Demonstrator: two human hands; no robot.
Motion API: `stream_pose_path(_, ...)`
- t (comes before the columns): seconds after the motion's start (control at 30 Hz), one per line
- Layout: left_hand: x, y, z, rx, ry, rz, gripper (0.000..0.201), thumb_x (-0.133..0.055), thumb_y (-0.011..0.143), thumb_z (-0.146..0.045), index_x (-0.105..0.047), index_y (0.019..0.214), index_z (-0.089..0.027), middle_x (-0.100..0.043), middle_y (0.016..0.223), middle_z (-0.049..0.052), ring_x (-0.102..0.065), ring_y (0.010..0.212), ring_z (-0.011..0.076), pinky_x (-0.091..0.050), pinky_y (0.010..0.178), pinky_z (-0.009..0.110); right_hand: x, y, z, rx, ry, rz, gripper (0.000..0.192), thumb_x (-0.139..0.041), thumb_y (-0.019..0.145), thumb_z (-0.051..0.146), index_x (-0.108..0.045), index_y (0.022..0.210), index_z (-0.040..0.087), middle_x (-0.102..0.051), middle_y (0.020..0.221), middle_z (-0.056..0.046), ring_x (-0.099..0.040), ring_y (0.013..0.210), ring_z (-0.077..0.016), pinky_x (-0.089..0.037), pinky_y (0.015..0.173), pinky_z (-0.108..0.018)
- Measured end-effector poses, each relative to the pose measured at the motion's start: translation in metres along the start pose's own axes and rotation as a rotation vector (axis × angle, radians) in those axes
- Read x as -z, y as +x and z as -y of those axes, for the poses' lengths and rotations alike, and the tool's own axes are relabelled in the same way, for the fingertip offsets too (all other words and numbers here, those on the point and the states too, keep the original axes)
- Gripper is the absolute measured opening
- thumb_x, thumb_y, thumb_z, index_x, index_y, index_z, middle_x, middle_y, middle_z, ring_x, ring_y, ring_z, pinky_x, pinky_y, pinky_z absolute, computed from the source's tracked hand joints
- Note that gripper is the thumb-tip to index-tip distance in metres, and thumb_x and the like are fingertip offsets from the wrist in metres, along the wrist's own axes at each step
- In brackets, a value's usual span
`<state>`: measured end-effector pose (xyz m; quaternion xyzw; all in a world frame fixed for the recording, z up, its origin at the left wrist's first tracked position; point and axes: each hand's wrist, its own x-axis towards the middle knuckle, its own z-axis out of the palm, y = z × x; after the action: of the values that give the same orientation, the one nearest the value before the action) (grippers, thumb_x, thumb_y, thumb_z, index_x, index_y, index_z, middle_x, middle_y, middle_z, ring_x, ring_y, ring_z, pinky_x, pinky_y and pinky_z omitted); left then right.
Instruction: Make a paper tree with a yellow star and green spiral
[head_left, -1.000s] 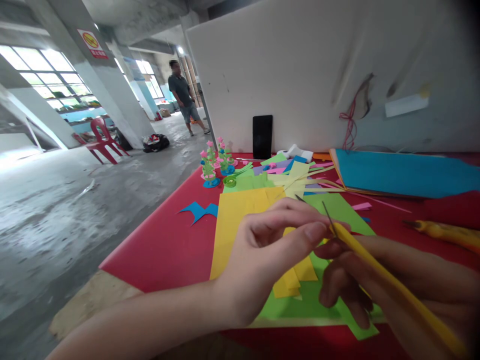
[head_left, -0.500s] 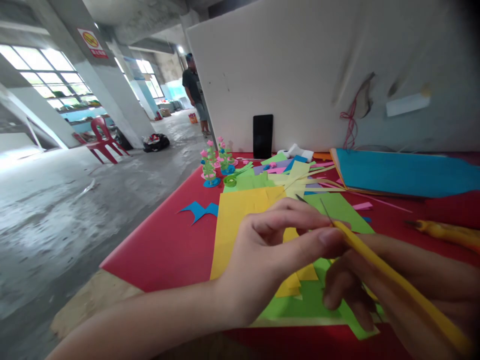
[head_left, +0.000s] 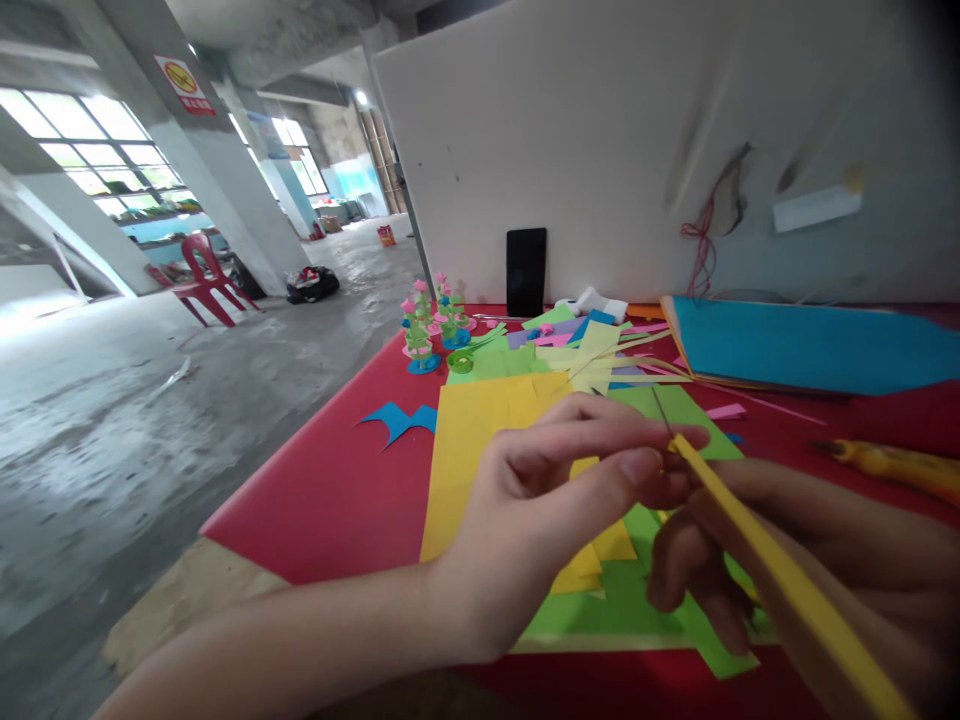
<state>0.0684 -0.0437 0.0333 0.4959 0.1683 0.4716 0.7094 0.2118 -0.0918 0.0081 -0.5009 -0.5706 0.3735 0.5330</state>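
The person who was standing back by the pillar is gone from view now, and the left hand (head_left: 547,500) has crept its thumb a bit further along toward the needle end of the yellow tool (head_left: 780,570). That hand's thumb and forefinger are pressed together right at the thin metal tip, pinching something small there, probably the end of a paper strip, though it's too tiny and hidden to tell for sure. The right hand (head_left: 757,560) is wrapped round the tool's handle like a pen, fingers curled shut on it, which would let it twirl the shaft while the other hand keeps things snug. Both hover just above the yellow sheet (head_left: 480,440) and green sheet (head_left: 600,610) on the red table (head_left: 330,490), so scraps land on the paper. Further back sit cut strips (head_left: 592,360), little paper flowers (head_left: 431,325), a black phone (head_left: 525,270) leaning upright on the white board, and a blue sheet stack (head_left: 810,345).
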Motion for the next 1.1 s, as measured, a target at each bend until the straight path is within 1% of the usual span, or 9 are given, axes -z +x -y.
stream_pose_path(0.1, -0.001, -0.003, -0.002, 0.036, 0.017, -0.005, 0.017, -0.056, 0.078, -0.016, -0.072, 0.083, -0.019, -0.057, 0.088, 0.002, -0.055, 0.083, 0.0112, -0.048, 0.071, 0.016, -0.008, -0.002, 0.01, -0.068, -0.036, -0.112, 0.015, -0.059, 0.07, 0.046, -0.067, 0.079, 0.036, -0.052, 0.041, 0.004, -0.046, 0.032, -0.013, -0.036, 0.026, -0.02)
stream_pose_path(0.2, 0.0, -0.004, -0.002, 0.058, 0.044, 0.005, 0.017, -0.055, 0.079, -0.016, -0.071, 0.084, -0.02, -0.059, 0.092, 0.001, -0.056, 0.085, 0.0095, -0.047, 0.072, 0.013, -0.016, -0.004, 0.018, -0.163, -0.06, -0.248, 0.023, -0.059, 0.066, 0.054, -0.068, 0.073, 0.034, -0.049, 0.038, 0.004, -0.043, 0.029, -0.0117, -0.033, 0.027, -0.02)
stream_pose_path(0.27, 0.001, -0.005, -0.001, 0.065, 0.048, 0.015, 0.016, -0.056, 0.079, -0.017, -0.071, 0.084, -0.02, -0.06, 0.092, 0.001, -0.056, 0.081, 0.0083, -0.047, 0.069, 0.013, -0.019, -0.004, 0.019, -0.187, -0.035, -0.256, 0.024, -0.061, 0.062, 0.056, -0.068, 0.069, 0.034, -0.051, 0.039, 0.004, -0.042, 0.029, -0.0118, -0.032, 0.027, -0.021)
stream_pose_path(0.43, 0.003, -0.003, -0.001, 0.048, 0.033, 0.014, 0.012, -0.06, 0.076, -0.016, -0.072, 0.078, -0.02, -0.056, 0.086, 0.001, -0.056, 0.078, 0.008, -0.049, 0.067, 0.014, -0.018, -0.002, 0.017, -0.215, 0.143, -0.14, 0.019, -0.063, 0.063, 0.051, -0.066, 0.062, 0.032, -0.05, 0.037, 0.004, -0.042, 0.029, -0.0093, -0.032, 0.028, -0.017)
stream_pose_path(0.53, 0.003, -0.001, -0.002, 0.05, 0.018, 0.019, 0.009, -0.063, 0.073, -0.017, -0.072, 0.076, -0.019, -0.054, 0.082, 0.0, -0.054, 0.072, 0.006, -0.048, 0.066, 0.013, -0.016, -0.002, 0.016, -0.221, 0.21, -0.06, 0.021, -0.062, 0.066, 0.048, -0.065, 0.06, 0.029, -0.055, 0.042, 0.003, -0.042, 0.031, -0.0071, -0.031, 0.031, -0.015)
stream_pose_path(0.7, 0.002, 0.0, -0.002, 0.053, 0.032, 0.011, 0.008, -0.064, 0.072, -0.017, -0.072, 0.074, -0.018, -0.053, 0.08, 0.001, -0.053, 0.074, 0.0066, -0.047, 0.066, 0.013, -0.011, 0.0, 0.013, -0.25, 0.287, 0.078, 0.021, -0.06, 0.07, 0.049, -0.066, 0.071, 0.029, -0.056, 0.046, 0.002, -0.045, 0.036, -0.0084, -0.034, 0.035, -0.016)
stream_pose_path(0.9, 0.004, 0.0, -0.002, 0.09, 0.062, -0.001, 0.005, -0.067, 0.07, -0.021, -0.072, 0.072, -0.019, -0.054, 0.081, 0.0, -0.048, 0.06, 0.0045, -0.04, 0.048, 0.014, -0.005, 0.004, 0.004, -0.182, 0.327, 0.269, 0.018, -0.052, 0.079, 0.042, -0.064, 0.074, 0.029, -0.058, 0.051, 0.001, -0.046, 0.038, -0.0093, -0.036, 0.036, -0.018)
stream_pose_path(1.0, 0.004, 0.0, -0.002, 0.094, 0.051, 0.015, 0.006, -0.066, 0.072, -0.02, -0.071, 0.074, -0.018, -0.052, 0.082, 0.0, -0.048, 0.057, 0.0033, -0.042, 0.049, 0.015, -0.006, 0.005, 0.009, -0.249, 0.4, 0.235, 0.017, -0.056, 0.077, 0.04, -0.065, 0.07, 0.028, -0.059, 0.053, 0.002, -0.048, 0.039, -0.0071, -0.038, 0.037, -0.014)
stream_pose_path(1.1, 0.004, 0.0, -0.002, 0.085, 0.066, 0.013, 0.006, -0.065, 0.072, -0.021, -0.071, 0.073, -0.02, -0.052, 0.079, 0.0, -0.05, 0.056, 0.0054, -0.046, 0.048, 0.018, -0.009, 0.005, 0.015, -0.293, 0.432, 0.174, 0.012, -0.062, 0.072, 0.038, -0.067, 0.067, 0.028, -0.06, 0.053, 0.003, -0.052, 0.042, -0.0069, -0.042, 0.038, -0.011)
